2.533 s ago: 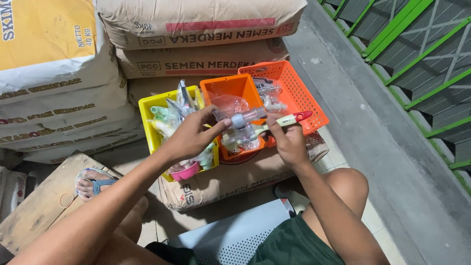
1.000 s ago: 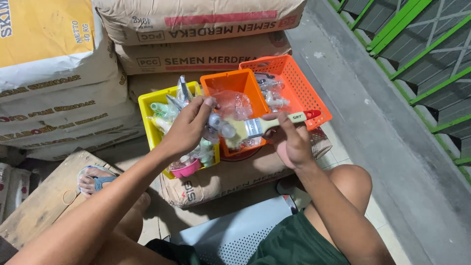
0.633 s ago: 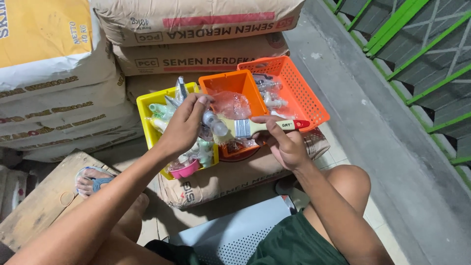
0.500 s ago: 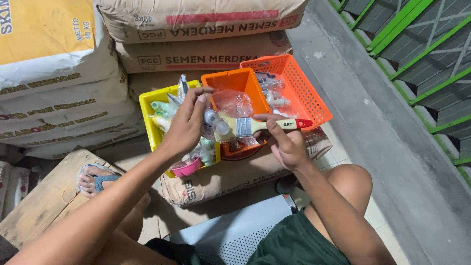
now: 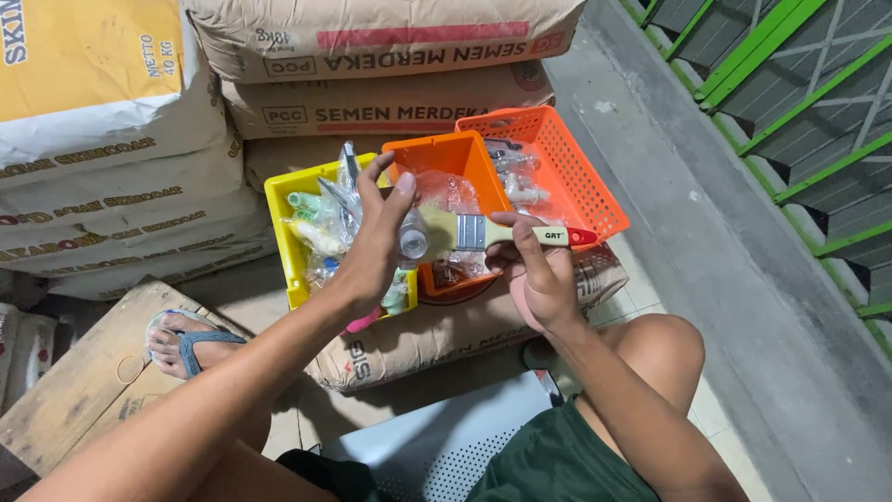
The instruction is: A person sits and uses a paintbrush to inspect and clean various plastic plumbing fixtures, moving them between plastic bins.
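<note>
From the head camera we see our left hand [image 5: 376, 244] wrapped around a clear plastic bottle [image 5: 412, 238], held above the near edge of the yellow bin [image 5: 279, 200]. Our right hand [image 5: 539, 279] is clamped on a paintbrush [image 5: 502, 232] by its cream handle, bristles touching the bottle, over the solid orange bin [image 5: 437, 153]. The orange mesh basket [image 5: 576, 177] stands just beside it. All three sit on a cement sack [image 5: 437, 330].

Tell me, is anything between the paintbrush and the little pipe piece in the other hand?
Nothing visible. The right hand holds the paintbrush sideways, its bristles right against the small clear fitting held by the left hand, above the orange bin. No bag or basket edge comes between them.
</note>
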